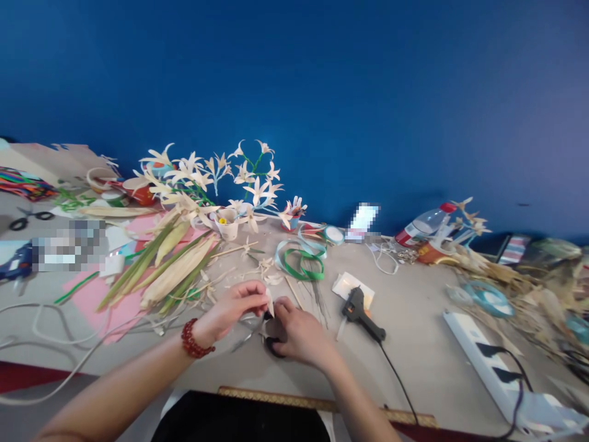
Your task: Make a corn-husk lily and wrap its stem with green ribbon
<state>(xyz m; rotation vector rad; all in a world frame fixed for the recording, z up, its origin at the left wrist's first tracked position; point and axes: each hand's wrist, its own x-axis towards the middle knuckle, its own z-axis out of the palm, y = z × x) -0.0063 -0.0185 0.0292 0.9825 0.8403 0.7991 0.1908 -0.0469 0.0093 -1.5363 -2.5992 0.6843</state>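
Observation:
My left hand (234, 310), with a red bead bracelet (193, 339) on its wrist, pinches a small pale husk strip (270, 302) at the middle of the table. My right hand (299, 334) is closed around black-handled scissors (264, 334), whose blades lie under the strip. Both hands meet just above the grey tabletop (414, 344). A black hot glue gun (361, 313) lies to the right of my right hand, its cord trailing toward the near edge.
Corn husk stalks (170, 267) and pale husk flowers (207, 178) fill the left rear. Green and light blue ribbon (301, 258) lies behind the hands. A white power strip (492, 362) sits at right, a plastic bottle (426, 224) and dry husks beyond it.

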